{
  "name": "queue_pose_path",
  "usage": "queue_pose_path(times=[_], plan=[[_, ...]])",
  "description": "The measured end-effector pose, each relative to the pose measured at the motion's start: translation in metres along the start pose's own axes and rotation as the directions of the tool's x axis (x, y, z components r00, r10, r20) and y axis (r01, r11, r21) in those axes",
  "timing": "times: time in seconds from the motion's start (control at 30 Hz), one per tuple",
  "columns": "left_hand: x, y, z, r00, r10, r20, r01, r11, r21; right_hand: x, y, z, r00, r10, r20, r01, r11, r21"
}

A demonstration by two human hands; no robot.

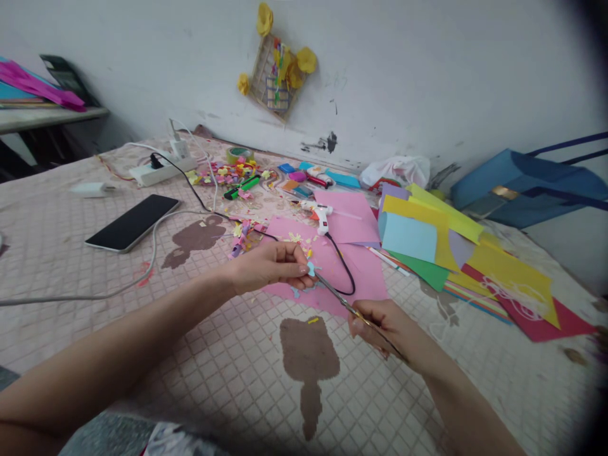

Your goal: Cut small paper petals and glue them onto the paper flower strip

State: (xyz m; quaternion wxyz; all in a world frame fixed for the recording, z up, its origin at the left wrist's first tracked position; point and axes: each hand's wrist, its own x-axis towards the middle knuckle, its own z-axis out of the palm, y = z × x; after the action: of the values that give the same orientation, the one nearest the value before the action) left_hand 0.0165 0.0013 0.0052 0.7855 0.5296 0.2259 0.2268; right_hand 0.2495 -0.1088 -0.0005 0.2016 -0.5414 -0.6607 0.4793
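1. The left hand (273, 263) reaches in from the near left, forearm stretched low over the bed (71, 266), palm turned down. Its fingers are pinched shut on a small blue paper scrap (311, 269) at their tips.
2. The right hand (380, 329) comes in from the near right, wrist bent, knuckles up. Its fingers are closed around the handles of the scissors (339, 297).
3. The scissors slant up and left from the right hand; the blade tips meet the scrap just beside the left fingertips. How far the blades are parted I cannot tell.
4. The scrap sits between the two hands, held above the near edge of a pink sheet (351, 259) lying on the bed.
5. A glue gun (320, 215) lies on the pink sheet, its black cord looping towards the hands.
6. To the right lies a stack of coloured paper (456, 253). To the far left lie a phone (133, 221) and a power strip (159, 171).
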Motion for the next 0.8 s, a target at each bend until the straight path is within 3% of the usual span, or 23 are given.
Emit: queue_pose_path(times=[0.8], plan=[[0.0007, -0.0027, 0.0013, 0.999, 0.019, -0.04, -0.02, 0.999, -0.034, 0.0045, -0.0068, 0.0026, 0.99, -0.068, -0.122, 0.049, 0.987, -0.15]])
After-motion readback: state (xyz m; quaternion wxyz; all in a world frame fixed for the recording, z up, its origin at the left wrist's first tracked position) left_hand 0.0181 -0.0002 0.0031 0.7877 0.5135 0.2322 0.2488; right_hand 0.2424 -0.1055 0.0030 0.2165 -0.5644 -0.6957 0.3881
